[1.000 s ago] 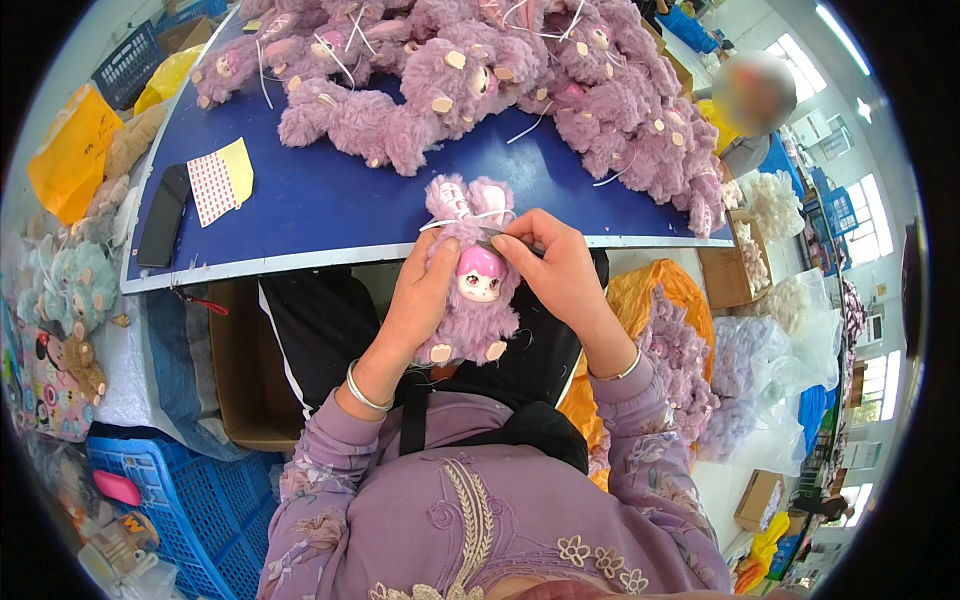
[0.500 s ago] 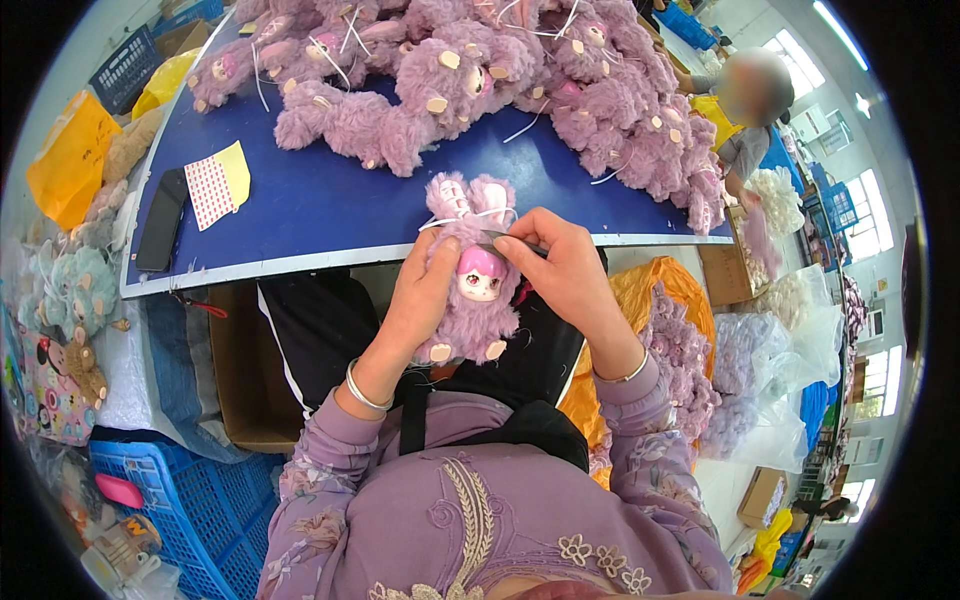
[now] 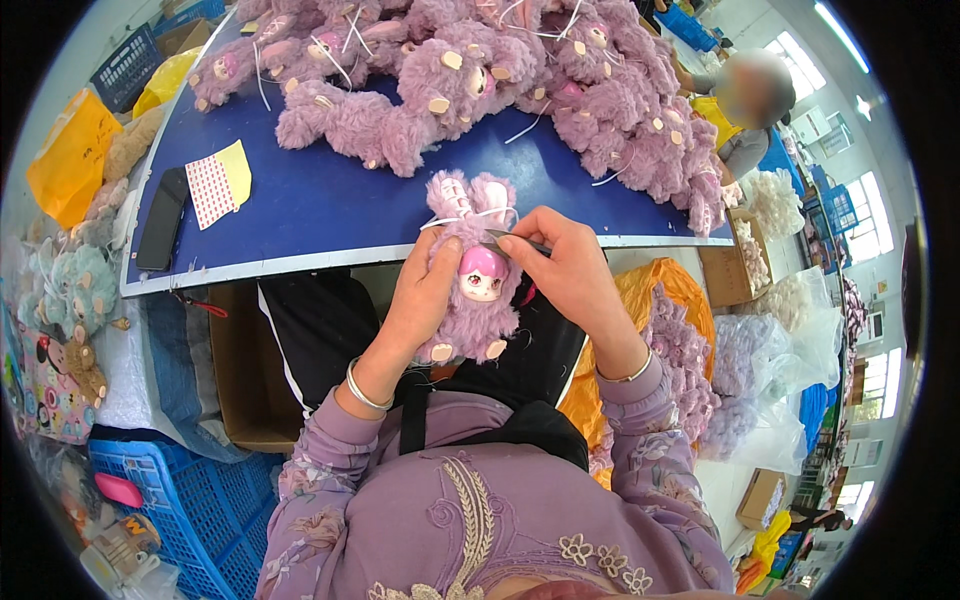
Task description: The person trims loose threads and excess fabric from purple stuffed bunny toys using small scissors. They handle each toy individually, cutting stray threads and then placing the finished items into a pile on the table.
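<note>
Leftmost, a flat black phone (image 3: 162,220) lies on the blue counter (image 3: 320,210), well apart. Next, the left hand (image 3: 422,288) grips the side of a furry purple doll with a glossy pink-fringed face (image 3: 482,330), held between both hands, long axis pointing away from the body; a thin white cord (image 3: 438,222) crosses its ears. Nearer the face's upper right, the right hand (image 3: 567,264) pinches a slim dark tool (image 3: 498,234).

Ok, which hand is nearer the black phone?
Left. The left hand holds the plush doll, right of the black phone; the right hand, holding a slim tool, is farther right, across the doll.
</note>
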A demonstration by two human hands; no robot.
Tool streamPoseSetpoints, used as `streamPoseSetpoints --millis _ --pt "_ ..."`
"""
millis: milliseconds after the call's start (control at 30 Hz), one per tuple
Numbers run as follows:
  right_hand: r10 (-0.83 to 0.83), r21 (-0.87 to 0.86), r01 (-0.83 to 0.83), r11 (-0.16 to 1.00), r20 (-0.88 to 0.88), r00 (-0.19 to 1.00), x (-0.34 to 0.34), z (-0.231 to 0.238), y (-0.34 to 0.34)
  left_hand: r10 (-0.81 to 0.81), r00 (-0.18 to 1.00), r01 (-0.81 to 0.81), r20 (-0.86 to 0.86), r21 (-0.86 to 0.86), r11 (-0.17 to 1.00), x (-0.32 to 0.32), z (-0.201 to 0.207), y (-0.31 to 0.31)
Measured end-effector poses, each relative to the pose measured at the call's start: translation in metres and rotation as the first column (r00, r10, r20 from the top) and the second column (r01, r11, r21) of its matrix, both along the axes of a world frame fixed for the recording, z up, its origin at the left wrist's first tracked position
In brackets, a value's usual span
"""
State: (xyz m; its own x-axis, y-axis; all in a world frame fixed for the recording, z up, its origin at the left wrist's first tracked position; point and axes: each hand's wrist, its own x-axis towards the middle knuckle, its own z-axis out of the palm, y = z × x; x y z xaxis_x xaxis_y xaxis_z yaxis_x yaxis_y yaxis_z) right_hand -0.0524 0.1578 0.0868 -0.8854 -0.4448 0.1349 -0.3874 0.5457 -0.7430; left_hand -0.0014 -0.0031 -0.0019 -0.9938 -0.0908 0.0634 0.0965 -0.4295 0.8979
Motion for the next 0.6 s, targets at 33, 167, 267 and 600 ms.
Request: streamPoseSetpoints --millis 33,167,267,600 --pt "0.0 -0.007 0.0 1.0 0.001 1.0 0.0 -0.001 0.0 -0.004 1.0 0.004 0.008 0.008 1.0 0.001 0.002 0.0" --pt "-0.013 0.014 0.012 1.0 0.042 0.999 0.001 0.004 -0.002 -0.009 1.0 0.009 0.023 0.022 1.0 0.001 0.003 0.001" --pt "0.0 -0.006 0.0 1.0 0.025 1.0 0.001 0.002 -0.002 -0.005 1.0 0.005 0.013 0.03 1.0 0.001 0.004 0.001" --pt "0.046 -0.234 0.043 0.971 0.363 0.931 -0.007 -0.01 0.002 0.008 1.0 -0.008 0.007 -0.009 1.0 0.002 0.002 0.002"
